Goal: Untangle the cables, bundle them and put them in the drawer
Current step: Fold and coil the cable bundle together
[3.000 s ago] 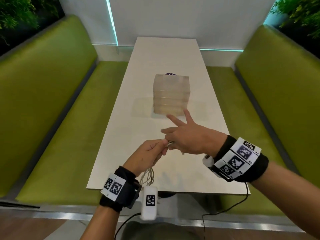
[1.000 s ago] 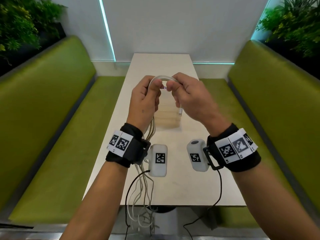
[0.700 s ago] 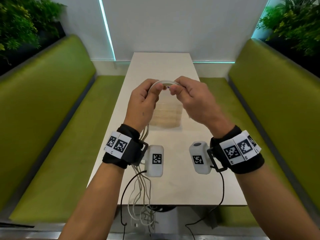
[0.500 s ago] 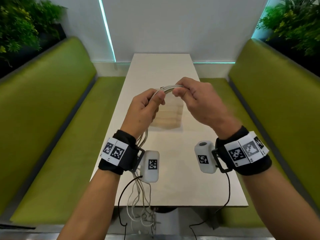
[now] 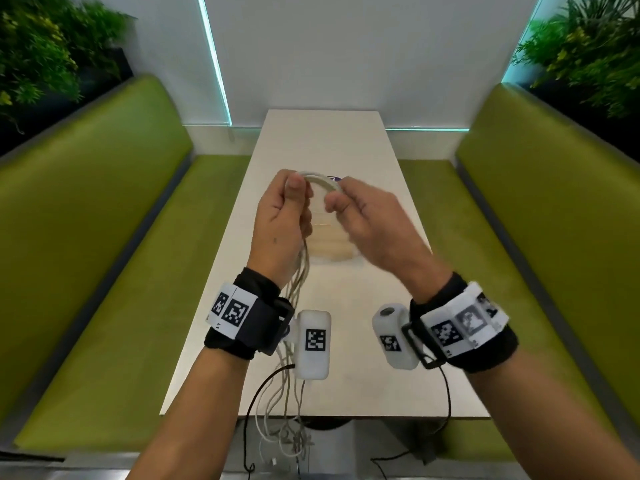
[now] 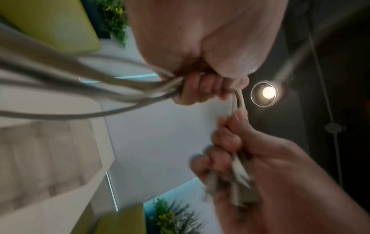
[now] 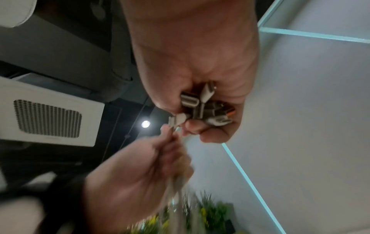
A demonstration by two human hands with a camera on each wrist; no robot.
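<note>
Above the table (image 5: 332,140), the left hand (image 5: 282,223) grips the white cables (image 5: 320,178) in a closed fist, while the right hand (image 5: 367,220) curls round their plug ends (image 7: 200,107), probably aligning them for bundling. Loose lengths dangle below. The drawer unit (image 5: 330,244) waits behind.

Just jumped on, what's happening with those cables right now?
A person holds a bunch of pale cables up over the table. The left hand grips the strands, which hang down past the wrist and off the table's near edge. The right hand holds the connector ends gathered in its palm. The small drawer unit stands on the table behind the hands; nothing has gone into it yet.
</note>
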